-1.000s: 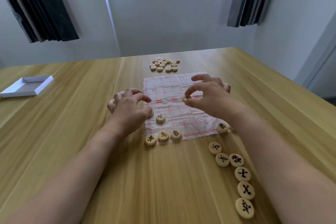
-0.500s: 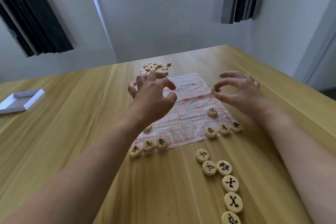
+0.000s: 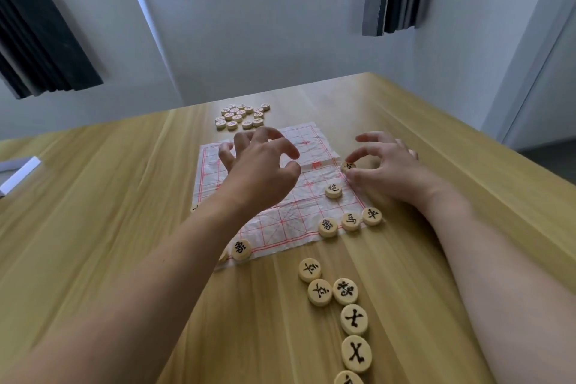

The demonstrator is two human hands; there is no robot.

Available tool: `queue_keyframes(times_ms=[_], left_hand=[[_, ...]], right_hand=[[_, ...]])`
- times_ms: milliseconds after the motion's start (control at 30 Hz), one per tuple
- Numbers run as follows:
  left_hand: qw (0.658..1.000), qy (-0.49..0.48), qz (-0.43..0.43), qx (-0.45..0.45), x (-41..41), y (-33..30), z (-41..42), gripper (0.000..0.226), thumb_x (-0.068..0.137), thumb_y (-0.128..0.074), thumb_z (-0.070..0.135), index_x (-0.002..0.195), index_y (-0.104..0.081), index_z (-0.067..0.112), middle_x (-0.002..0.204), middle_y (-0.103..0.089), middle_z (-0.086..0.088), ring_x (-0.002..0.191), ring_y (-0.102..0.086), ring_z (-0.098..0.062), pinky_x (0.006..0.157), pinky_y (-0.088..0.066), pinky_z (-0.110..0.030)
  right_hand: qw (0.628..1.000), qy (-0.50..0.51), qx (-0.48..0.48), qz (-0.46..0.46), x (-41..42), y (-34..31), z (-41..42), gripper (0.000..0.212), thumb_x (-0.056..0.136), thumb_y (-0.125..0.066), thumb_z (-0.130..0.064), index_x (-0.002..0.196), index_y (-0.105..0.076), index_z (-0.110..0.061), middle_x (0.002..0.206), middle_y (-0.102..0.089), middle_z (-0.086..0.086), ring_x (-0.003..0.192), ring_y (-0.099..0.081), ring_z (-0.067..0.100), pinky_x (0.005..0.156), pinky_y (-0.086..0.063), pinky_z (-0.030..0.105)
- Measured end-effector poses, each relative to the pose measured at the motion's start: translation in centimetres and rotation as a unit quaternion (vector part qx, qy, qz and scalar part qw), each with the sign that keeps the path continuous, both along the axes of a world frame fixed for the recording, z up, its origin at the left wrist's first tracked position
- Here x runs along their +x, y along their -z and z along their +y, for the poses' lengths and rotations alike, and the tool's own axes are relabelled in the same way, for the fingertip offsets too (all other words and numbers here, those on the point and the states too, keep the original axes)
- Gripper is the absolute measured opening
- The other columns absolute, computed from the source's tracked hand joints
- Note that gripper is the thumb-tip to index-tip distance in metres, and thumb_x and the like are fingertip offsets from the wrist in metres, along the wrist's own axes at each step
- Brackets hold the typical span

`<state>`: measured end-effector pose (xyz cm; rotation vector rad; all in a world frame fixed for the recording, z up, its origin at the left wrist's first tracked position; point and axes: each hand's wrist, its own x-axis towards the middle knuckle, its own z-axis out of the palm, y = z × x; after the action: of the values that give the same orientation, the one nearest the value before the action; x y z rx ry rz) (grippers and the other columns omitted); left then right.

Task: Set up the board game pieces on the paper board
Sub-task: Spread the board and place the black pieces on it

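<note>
- Nearest, a line of round wooden xiangqi discs with black characters runs across the wooden table toward the paper; most of their characters are too distorted to read.
- One black 象 disc sits at the near left edge of the paper board, partly beside the left forearm.
- On the near right edge three discs stand side by side, touching: 象, 马 and 车.
- One row further in sits a lone 炮 disc.
- The right hand pinches a black-marked disc between thumb and forefinger at the right edge of the creased, red-gridded sheet; its character is half hidden.
- The left hand hovers above the middle of the board, fingers spread and curled like a claw, grasping nothing.
- Beyond the board's far edge lies a cluster of red-marked discs, too small to read.
- At the far left edge, a white box lid is partly in view.
</note>
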<state>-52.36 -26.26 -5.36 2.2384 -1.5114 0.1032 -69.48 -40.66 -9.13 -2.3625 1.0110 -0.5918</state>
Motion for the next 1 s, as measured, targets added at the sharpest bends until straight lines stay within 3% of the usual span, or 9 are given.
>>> queue_keyframes(times_ms=[567,767,900,1000], left_hand=[[1.000,-0.003,-0.002,-0.002,-0.2,-0.2,0.0,0.023,0.091,-0.053,0.035,0.111,-0.064,0.035,0.143,-0.037,0.011,0.137,-0.013,-0.017,0.112,-0.001,-0.049],[1.000,-0.003,0.009,-0.007,-0.4,-0.4,1.5,0.023,0.091,-0.052,0.034,0.111,-0.064,0.035,0.139,-0.038,0.012,0.137,-0.012,-0.016,0.112,0.004,-0.047],[0.998,0.025,0.046,-0.030,-1.5,-0.2,4.8,0.019,0.092,-0.053,0.034,0.106,-0.063,0.039,0.134,-0.038,0.017,0.137,-0.014,-0.013,0.112,0.004,-0.045],[0.996,0.063,0.046,-0.030,-2.5,0.8,8.1,0.015,0.090,-0.057,0.037,0.102,-0.063,0.044,0.129,-0.037,0.023,0.133,-0.011,-0.004,0.110,0.004,-0.042]], right_hand=[[0.998,-0.010,-0.036,0.045,0.7,0.3,0.1,0.019,0.077,-0.071,-0.053,0.094,-0.066,-0.046,0.140,-0.038,-0.020,0.134,-0.026,0.011,0.096,-0.007,0.027],[0.995,0.038,-0.011,-0.091,-0.2,0.2,0.2,0.013,0.082,-0.069,-0.044,0.094,-0.065,-0.041,0.134,-0.047,-0.016,0.130,-0.037,0.011,0.099,-0.012,0.031],[0.985,0.076,-0.065,-0.138,-0.8,0.3,2.4,0.009,0.085,-0.067,-0.036,0.094,-0.065,-0.037,0.130,-0.051,-0.014,0.127,-0.037,0.014,0.104,-0.019,0.036],[0.976,0.086,-0.094,-0.179,-1.9,0.1,5.3,0.010,0.084,-0.067,-0.030,0.092,-0.064,-0.036,0.126,-0.052,-0.014,0.124,-0.037,0.014,0.100,-0.023,0.036]])
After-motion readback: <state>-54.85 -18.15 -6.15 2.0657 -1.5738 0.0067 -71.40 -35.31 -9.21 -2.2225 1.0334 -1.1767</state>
